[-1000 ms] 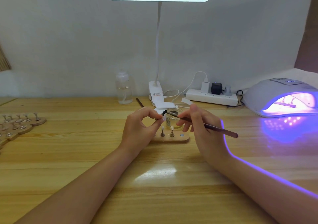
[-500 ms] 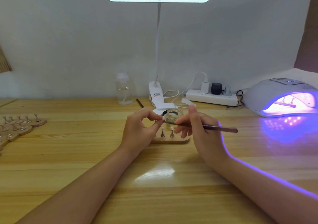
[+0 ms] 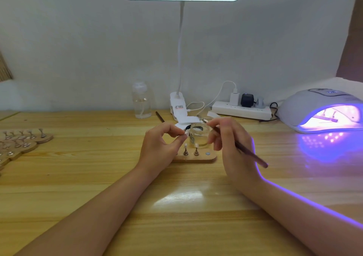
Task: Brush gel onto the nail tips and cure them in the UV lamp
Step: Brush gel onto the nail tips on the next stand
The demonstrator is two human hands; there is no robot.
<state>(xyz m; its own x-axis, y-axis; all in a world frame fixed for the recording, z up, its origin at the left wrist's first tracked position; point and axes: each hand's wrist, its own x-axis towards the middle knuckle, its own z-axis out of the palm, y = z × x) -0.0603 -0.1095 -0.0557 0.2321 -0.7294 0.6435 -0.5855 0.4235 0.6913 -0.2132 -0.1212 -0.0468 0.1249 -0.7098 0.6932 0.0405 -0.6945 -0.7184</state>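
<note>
Your left hand (image 3: 161,147) pinches a nail tip (image 3: 185,134) between thumb and forefinger, just beside the small glass jar (image 3: 199,135). Your right hand (image 3: 231,143) grips the brush (image 3: 249,152), bristle end up by the jar's rim — the UV lamp (image 3: 322,110) glows violet on the counter (image 3: 98,167), well to the right.

Clear nail tip (image 3: 185,135) by gel jar (image 3: 199,135); slim brush (image 3: 249,152) angled; UV lamp (image 3: 322,111) lit purple
</note>
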